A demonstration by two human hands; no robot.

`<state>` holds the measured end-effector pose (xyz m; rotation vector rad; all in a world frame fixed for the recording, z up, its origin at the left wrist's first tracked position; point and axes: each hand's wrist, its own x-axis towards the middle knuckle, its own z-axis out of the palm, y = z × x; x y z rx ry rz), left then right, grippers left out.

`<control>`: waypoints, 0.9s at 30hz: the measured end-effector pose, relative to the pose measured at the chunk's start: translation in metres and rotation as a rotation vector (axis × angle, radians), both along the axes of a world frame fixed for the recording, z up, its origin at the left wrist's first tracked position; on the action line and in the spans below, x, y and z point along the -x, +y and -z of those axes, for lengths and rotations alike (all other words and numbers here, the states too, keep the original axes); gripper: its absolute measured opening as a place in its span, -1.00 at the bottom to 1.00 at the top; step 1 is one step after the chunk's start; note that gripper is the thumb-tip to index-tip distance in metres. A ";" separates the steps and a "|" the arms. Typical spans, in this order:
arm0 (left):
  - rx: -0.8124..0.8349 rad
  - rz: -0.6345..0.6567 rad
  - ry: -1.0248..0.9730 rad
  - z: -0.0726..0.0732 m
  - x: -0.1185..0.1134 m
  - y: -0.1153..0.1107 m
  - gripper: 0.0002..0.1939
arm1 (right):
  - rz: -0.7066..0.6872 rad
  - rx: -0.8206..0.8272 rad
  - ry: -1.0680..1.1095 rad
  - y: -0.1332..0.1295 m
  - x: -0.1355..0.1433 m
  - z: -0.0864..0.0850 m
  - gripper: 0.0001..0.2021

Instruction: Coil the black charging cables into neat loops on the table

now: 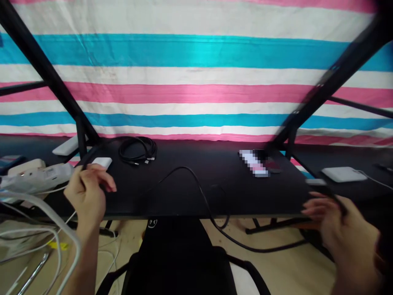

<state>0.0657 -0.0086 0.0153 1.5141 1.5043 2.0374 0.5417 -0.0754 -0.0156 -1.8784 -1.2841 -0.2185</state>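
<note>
My right hand (340,229) is closed round a black cable (251,248), somewhat smeared by motion. A black plug with a pale metal end (316,182) sticks up beyond its fingers. From that hand the cable sags past the table's front edge, loops, and rises onto the black table (184,196). My left hand (89,190) is held over the table's left part with fingers curled in. Something dark shows at its fingertips, but I cannot make out what. Just beyond it lie a small white block (102,163) and a coiled black cable (138,149) with several plugs.
A phone (254,163) with a blurred screen lies at the right back. White devices and a power strip (46,178) crowd the left, with white cables (69,229) hanging down. Another white box (344,174) sits right. Black frame bars rise both sides; a black chair (181,262) stands in front.
</note>
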 end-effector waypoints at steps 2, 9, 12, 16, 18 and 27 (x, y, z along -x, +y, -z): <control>0.119 0.081 0.180 0.001 -0.009 0.001 -0.71 | -0.162 0.033 0.077 0.016 0.017 -0.001 -0.65; 0.339 0.131 0.569 0.030 -0.021 0.017 -0.60 | -0.361 0.016 0.178 0.044 0.076 -0.015 -0.67; 0.098 -0.058 0.785 0.043 -0.035 0.016 -0.46 | -0.385 0.025 0.326 0.050 0.091 -0.008 -0.66; -0.078 -0.166 1.116 0.050 -0.063 0.003 -0.36 | -0.415 0.078 0.546 0.059 0.108 0.018 -0.62; -0.104 -0.070 1.230 0.053 -0.077 -0.004 -0.37 | -0.477 0.135 0.559 0.063 0.116 0.036 -0.62; -0.109 0.406 1.276 0.080 -0.115 -0.011 -0.65 | -0.384 0.096 0.305 0.083 0.124 0.078 -0.59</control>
